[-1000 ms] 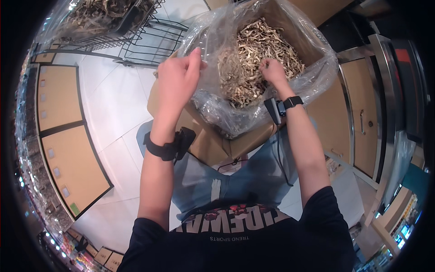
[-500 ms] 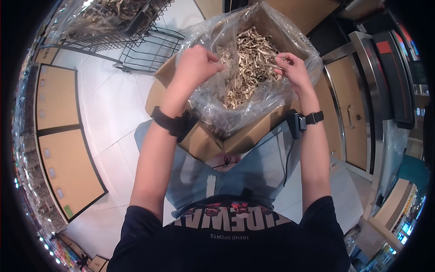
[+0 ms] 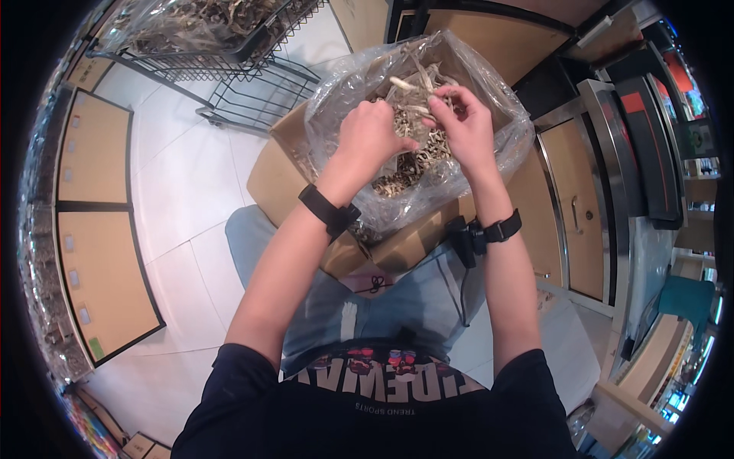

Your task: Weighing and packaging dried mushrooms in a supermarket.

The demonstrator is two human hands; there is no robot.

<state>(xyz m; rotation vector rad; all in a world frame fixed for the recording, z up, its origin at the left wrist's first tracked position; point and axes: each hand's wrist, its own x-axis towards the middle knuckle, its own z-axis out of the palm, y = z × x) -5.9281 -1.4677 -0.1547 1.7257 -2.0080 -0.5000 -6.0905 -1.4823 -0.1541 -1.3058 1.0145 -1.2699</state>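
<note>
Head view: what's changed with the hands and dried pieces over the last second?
Right hand came up from the pile and now pinches pale dried strips above it. Left hand moved rightward, in over the bag, close to the right one; can't tell whether it holds anything. Unchanged apart from camera shift: bag-lined cardboard box by the knees, wire cart upper left.

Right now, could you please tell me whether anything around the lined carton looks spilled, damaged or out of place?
Nothing stands out. The dried mushroom-like strips lie inside the clear plastic liner, whose crumpled rim seems ordinary for a bag in an open cardboard carton; the right hand pinches a few pieces above them.
</note>
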